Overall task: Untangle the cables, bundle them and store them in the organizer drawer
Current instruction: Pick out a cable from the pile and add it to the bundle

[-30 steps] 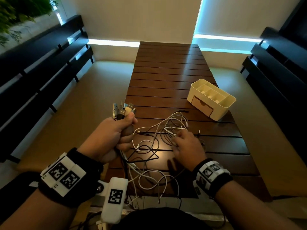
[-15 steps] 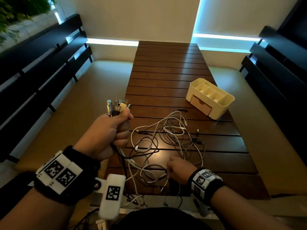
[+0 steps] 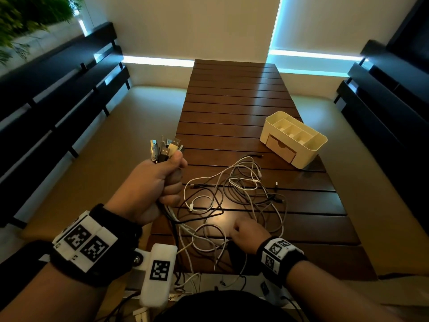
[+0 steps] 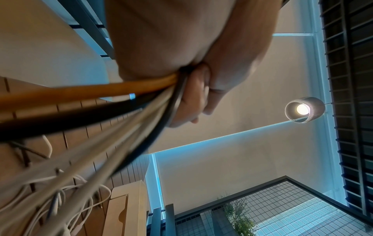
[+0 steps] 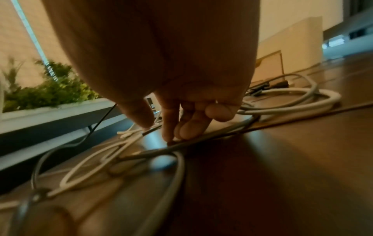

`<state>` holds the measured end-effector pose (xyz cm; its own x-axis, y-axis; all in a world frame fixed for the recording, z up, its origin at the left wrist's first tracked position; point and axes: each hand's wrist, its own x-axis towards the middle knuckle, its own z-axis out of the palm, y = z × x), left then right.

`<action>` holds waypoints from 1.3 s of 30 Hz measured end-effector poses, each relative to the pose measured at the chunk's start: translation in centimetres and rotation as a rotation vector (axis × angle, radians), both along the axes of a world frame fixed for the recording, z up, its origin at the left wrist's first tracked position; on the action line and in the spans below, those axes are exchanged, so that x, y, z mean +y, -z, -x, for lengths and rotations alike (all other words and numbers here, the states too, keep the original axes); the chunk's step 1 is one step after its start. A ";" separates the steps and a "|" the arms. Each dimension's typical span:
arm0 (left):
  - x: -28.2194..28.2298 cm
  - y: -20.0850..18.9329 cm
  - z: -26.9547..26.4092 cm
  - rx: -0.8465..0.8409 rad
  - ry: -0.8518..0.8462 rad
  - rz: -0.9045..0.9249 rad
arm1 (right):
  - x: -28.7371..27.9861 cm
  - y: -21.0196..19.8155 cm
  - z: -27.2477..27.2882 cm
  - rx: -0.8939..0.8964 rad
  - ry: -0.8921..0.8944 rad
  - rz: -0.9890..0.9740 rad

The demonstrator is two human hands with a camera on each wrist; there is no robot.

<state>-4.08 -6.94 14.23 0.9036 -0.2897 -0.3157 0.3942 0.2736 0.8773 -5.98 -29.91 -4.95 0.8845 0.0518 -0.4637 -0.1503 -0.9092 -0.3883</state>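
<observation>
On the dark slatted desk [image 3: 232, 108], loose cables [image 3: 234, 189] sprawl before the cream organizer [image 3: 311, 147], the left hand [image 3: 151, 187] fisted around their gathered plug ends while the right hand's [image 3: 248, 233] fingers [image 5: 171, 124] pinch a grey strand against the wood.

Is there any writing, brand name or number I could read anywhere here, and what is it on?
No readable words, brands or numbers.
Left wristband: black-and-white square code patterns, no letters.
Right wristband: the same.
White block near the left wrist: one such code.
Organizer: plain, no label visible.
</observation>
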 end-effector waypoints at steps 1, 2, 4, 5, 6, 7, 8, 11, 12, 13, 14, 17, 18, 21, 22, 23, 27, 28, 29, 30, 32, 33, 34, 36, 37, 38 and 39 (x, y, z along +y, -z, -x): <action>0.0 0.0 0.0 -0.002 0.000 0.001 | 0.2 0.1 -0.1 -0.006 0.000 -0.014; 0.1 -0.1 0.1 -0.003 -0.001 0.001 | 0.4 0.0 -0.2 -0.009 -0.022 -0.013; 0.1 -0.2 0.1 -0.004 -0.003 -0.006 | 0.9 -0.1 -0.3 -0.015 -0.089 0.036; 0.1 -0.3 0.2 -0.004 -0.002 -0.010 | 1.1 0.0 -0.3 -0.014 -0.113 0.066; 0.0 -0.3 0.2 -0.004 -0.002 -0.014 | 1.2 0.0 -0.3 -0.007 -0.135 0.098; 0.1 -0.4 0.2 -0.004 -0.003 -0.017 | 1.3 0.2 -0.3 -0.010 -0.155 0.122; 0.1 -0.4 0.2 -0.006 -0.005 -0.020 | 1.3 0.2 -0.5 -0.024 -0.149 0.119; 0.6 -0.4 0.1 -0.013 -0.018 -0.019 | 0.3 -1.0 -1.2 -0.137 0.075 -0.042; 0.8 -0.3 0.1 -0.014 -0.028 -0.021 | -0.2 -1.8 -1.5 -0.192 0.182 -0.120; 1.0 -0.3 0.1 -0.012 -0.037 -0.025 | -0.8 -2.7 -1.8 -0.253 0.280 -0.205; 1.2 -0.3 0.1 -0.010 -0.044 -0.027 | -1.5 -3.6 -2.2 -0.307 0.368 -0.289; 1.4 -0.3 0.0 -0.006 -0.058 -0.016 | -3.1 -6.3 -2.8 -0.392 0.546 -0.519; 1.4 -0.4 0.0 -0.004 -0.060 -0.015 | -3.5 -6.9 -2.9 -0.408 0.555 -0.539; 1.2 -0.5 -0.1 -0.008 -0.061 -0.028 | -4.2 -8.1 -2.8 -0.528 0.615 -0.647; 1.2 -0.5 -0.2 -0.010 -0.061 -0.030 | -4.3 -8.3 -2.8 -0.577 0.650 -0.706; 1.1 -0.6 -0.2 -0.011 -0.062 -0.029 | -4.3 -8.6 -2.7 -0.623 0.674 -0.761; 0.9 -0.6 -0.4 -0.019 -0.070 -0.020 | -4.5 -9.2 -2.8 -0.717 0.678 -0.872; 0.8 -0.5 -0.5 -0.022 -0.070 -0.019 | -4.6 -9.3 -2.9 -0.709 0.672 -0.873; 0.8 -0.5 -0.5 -0.027 -0.068 -0.015 | -4.8 -9.1 -3.0 -0.684 0.664 -0.851; 0.7 -0.5 -0.6 -0.032 -0.066 -0.008 | -5.0 -8.9 -3.1 -0.628 0.652 -0.805; 0.6 -0.5 -0.8 -0.039 -0.067 0.008 | -5.5 -8.2 -3.1 -0.419 0.602 -0.664; 0.7 -0.5 -0.9 -0.042 -0.069 0.011 | -5.7 -7.8 -3.1 -0.322 0.573 -0.580; 0.8 -0.5 -0.9 -0.045 -0.071 0.012 | -5.8 -7.4 -3.0 -0.276 0.552 -0.501; 1.0 -0.4 -0.9 -0.050 -0.076 0.011 | -6.0 -6.9 -2.8 -0.295 0.554 -0.426; 1.1 -0.4 -1.0 -0.051 -0.078 0.011 | -5.9 -6.8 -2.9 -0.320 0.567 -0.437; 1.1 -0.4 -1.0 -0.050 -0.079 0.011 | -5.9 -6.8 -2.9 -0.346 0.584 -0.465; 1.1 -0.5 -1.0 -0.048 -0.081 0.009 | -5.9 -6.8 -2.9 -0.368 0.594 -0.482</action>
<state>-3.08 -5.83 14.68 0.9382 -0.2179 -0.2688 0.3278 0.3106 0.8922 -3.03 -35.78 1.84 0.9175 -0.3510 -0.1871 -0.3385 -0.4418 -0.8308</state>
